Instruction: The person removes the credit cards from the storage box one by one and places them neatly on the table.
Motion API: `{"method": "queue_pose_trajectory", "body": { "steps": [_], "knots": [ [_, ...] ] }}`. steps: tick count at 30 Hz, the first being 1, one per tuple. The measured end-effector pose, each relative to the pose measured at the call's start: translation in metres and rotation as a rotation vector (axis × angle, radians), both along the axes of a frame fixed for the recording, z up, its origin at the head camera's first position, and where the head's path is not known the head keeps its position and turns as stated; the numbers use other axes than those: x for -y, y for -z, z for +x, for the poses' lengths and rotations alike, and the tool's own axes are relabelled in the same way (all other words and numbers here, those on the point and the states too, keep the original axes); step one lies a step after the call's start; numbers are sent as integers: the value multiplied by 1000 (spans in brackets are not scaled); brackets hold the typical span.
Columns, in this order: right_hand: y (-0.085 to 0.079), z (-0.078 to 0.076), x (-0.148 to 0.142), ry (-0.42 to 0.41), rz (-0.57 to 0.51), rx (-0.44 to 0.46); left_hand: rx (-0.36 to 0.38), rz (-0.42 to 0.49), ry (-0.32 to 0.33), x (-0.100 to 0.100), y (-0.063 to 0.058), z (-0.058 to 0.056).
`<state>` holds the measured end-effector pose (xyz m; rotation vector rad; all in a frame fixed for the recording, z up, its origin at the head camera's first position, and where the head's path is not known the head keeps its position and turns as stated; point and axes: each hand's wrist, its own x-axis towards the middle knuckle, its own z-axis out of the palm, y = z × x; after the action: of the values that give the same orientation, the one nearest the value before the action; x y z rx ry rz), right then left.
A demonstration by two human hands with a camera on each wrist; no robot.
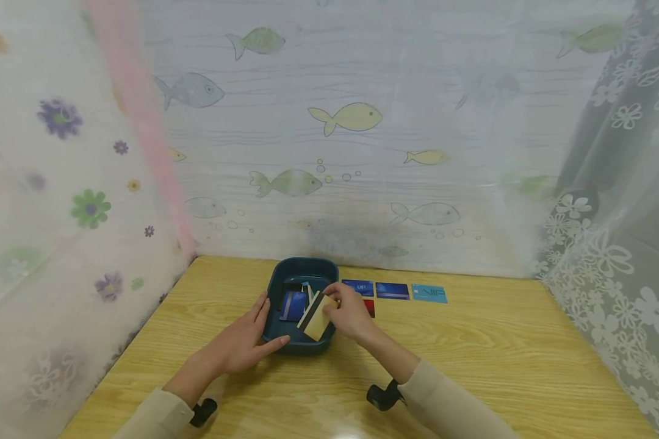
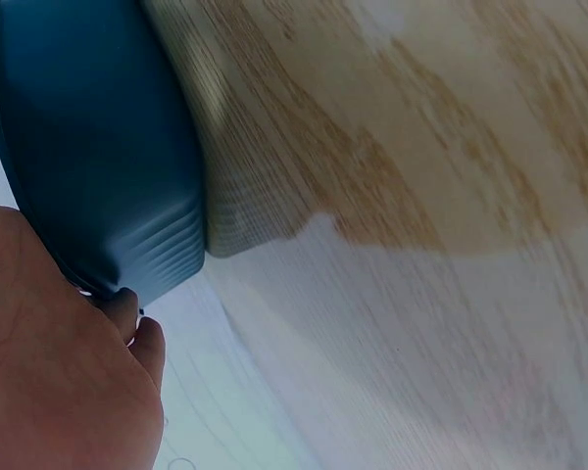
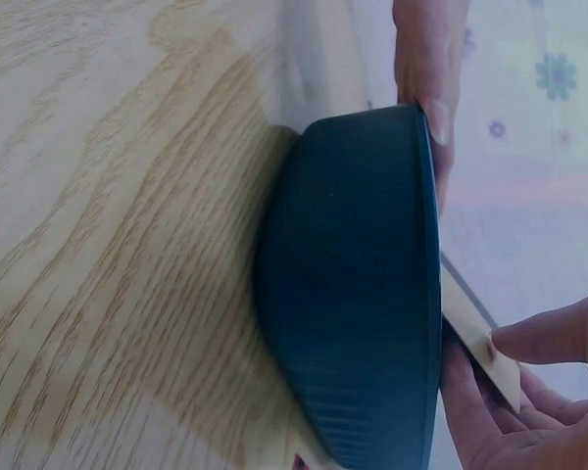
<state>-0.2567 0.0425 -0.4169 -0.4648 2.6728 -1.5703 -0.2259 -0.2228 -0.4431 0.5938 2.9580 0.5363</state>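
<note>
My right hand [image 1: 348, 312] pinches a gold card with a dark stripe [image 1: 320, 317] between thumb and fingers, tilted over the right side of a dark blue plastic tray [image 1: 306, 348]. In the right wrist view the gold card [image 3: 478, 338] stands slantwise at the rim, thumb on one face and fingers behind. My left hand [image 1: 240, 344] rests against the tray's near left corner, fingers along the left rim and thumb on the front rim. Inside the tray lie a blue card [image 1: 293, 306], a black card [image 1: 291, 286] and some pale cards, partly hidden by the gold one.
Right of the tray, a row of cards lies on the wooden table [image 1: 472, 360]: a blue VIP card [image 1: 359, 287], a dark blue card [image 1: 392, 291] and a light blue card [image 1: 429, 293]. A red card [image 1: 370, 307] is partly behind my right hand. Patterned curtains [image 1: 357, 231] enclose the table.
</note>
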Motion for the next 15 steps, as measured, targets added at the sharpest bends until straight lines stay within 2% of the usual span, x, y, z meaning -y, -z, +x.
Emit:
{"method": "queue_pose_trajectory", "body": {
  "steps": [6, 15],
  "knots": [
    [0, 4, -10, -13, -4, -28, 2, 5, 1, 0, -1, 1],
    [1, 7, -24, 1, -53, -11, -2, 2, 8, 0, -2, 1]
  ]
}}
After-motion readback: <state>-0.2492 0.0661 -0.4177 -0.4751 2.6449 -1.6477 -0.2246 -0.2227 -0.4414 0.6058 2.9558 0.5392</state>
